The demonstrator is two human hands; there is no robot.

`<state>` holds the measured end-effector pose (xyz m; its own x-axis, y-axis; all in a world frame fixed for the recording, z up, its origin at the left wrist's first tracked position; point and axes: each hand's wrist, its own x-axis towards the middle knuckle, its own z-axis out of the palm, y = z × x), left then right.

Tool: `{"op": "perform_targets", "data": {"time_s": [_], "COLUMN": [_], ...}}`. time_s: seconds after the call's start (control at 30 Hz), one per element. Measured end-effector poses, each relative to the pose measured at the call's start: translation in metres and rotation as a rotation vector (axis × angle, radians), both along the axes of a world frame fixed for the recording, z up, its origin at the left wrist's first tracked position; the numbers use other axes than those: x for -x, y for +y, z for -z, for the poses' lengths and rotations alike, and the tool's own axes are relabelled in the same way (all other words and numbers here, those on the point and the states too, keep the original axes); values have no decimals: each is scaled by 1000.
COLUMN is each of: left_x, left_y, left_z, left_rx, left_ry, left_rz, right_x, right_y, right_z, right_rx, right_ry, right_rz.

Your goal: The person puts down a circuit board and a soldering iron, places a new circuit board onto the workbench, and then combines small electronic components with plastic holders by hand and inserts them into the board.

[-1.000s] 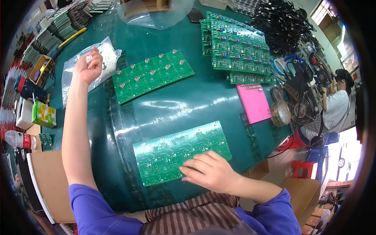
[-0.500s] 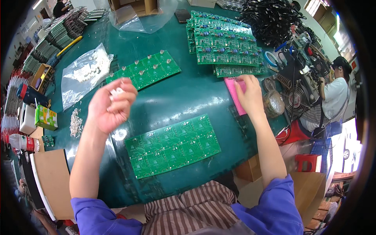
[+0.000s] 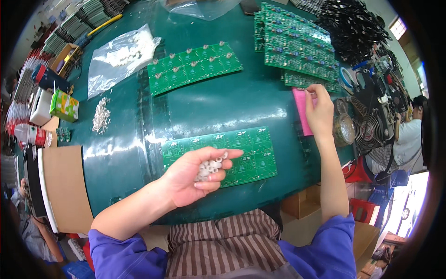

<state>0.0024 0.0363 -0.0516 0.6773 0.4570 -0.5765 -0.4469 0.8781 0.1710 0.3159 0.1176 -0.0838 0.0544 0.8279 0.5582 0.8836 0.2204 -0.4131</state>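
Observation:
My left hand (image 3: 197, 176) is cupped over the near green circuit board panel (image 3: 258, 156), its index finger stretched out. Small white plastic spacers (image 3: 210, 168) fill the curled palm. To the right, the fingertips of my right hand (image 3: 318, 110) are pinched together at the far end of a pink foam pad (image 3: 303, 116). Something small and metallic shows by these fingertips, too tiny to name. Farther back lies a second green panel (image 3: 195, 69) with round metal-topped parts standing on it in two rows.
A stack of populated circuit boards (image 3: 297, 51) stands at the back right, near black cables (image 3: 353, 30). Clear bag (image 3: 123, 58) with white pieces and a pile of small parts (image 3: 101, 116) lie left. A round tape roll (image 3: 344, 129) sits beside the pad. Another person (image 3: 409, 139) works far right.
My left hand has come right and nearer, from over the left side of the table to over the near panel, with the spacers. My right hand stays by the pink pad, its fingertips now pinched.

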Motion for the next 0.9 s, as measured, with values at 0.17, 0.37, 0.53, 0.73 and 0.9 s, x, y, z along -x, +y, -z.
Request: {"op": "perform_targets", "data": {"time_s": [0.17, 0.37, 0.53, 0.73, 0.9], "left_x": [-6, -10, -9, -11, -9], "left_y": [-11, -22, -23, -25, -25], "left_z": [3, 4, 7, 6, 8], "left_rx": [-50, -89, -96, -101, -127], "left_ry": [43, 82, 106, 123, 135], "left_rz": [-39, -22, -4, -4, 20], "right_x": [87, 124, 123, 123, 123], "right_y": [-77, -115, -115, -120, -117], "right_z": [-21, -18, -15, -14, -13], "right_rx": [359, 240, 275, 223, 212], "right_ry": [776, 690, 694, 705, 648], "right_rz": [-439, -583, -579, -569, -615]}}
